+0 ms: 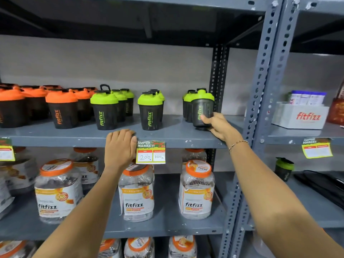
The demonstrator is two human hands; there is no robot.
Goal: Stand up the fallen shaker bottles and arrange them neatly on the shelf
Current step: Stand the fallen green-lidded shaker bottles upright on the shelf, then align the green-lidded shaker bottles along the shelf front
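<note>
The right hand (216,125) reaches up and forward with the arm almost straight, a thin bracelet (238,144) on the wrist, and its fingers are wrapped around the lower body of a green-lidded shaker bottle (202,108). That bottle stands at the right end of the shelf (167,136), close to the perforated upright post (264,75), with a slight tilt; whether its base sits flat on the board cannot be told, since the fingers cover part of it. The left hand (120,146) rests palm-down over the near edge of the same shelf, fingers curled loosely on the board and holding nothing, just left of the price tag (150,152). Other green-lidded shakers (149,110) stand upright in short rows running to the back, and orange-lidded shakers (62,108) fill the left part; the leftmost ones are cut off by the frame edge. Bottles behind the front row are mostly hidden, so their count is unclear. On the lower shelf stand clear jars (196,190), the one behind the left forearm partly covered.
</note>
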